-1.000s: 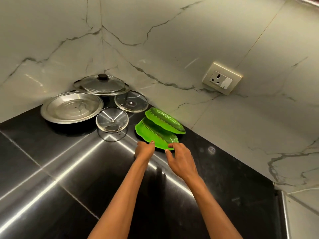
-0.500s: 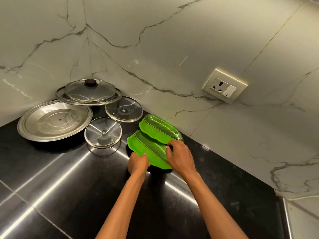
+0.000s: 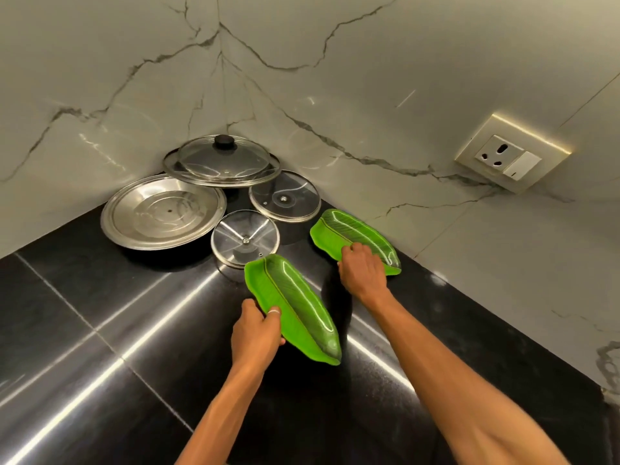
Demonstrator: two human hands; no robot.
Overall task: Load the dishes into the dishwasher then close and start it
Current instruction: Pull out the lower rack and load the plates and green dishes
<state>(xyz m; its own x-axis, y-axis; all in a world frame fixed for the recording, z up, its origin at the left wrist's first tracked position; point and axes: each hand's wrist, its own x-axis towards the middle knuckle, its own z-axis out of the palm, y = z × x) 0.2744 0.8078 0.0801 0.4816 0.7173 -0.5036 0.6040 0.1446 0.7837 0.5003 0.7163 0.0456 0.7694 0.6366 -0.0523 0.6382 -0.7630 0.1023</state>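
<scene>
Black counter, marble wall corner, left hand gripping near leaf plate, right hand gripping far leaf plate, lids beyond both hands

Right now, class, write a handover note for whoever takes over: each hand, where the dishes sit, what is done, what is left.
Left hand grips the near green leaf-shaped plate; right hand grips the far green leaf-shaped plate by the wall.
Steel plate and three glass lids sit in the counter corner.
Dishwasher not in view.
Done: both plates in hand.
Left: load everything, close, start.
</scene>
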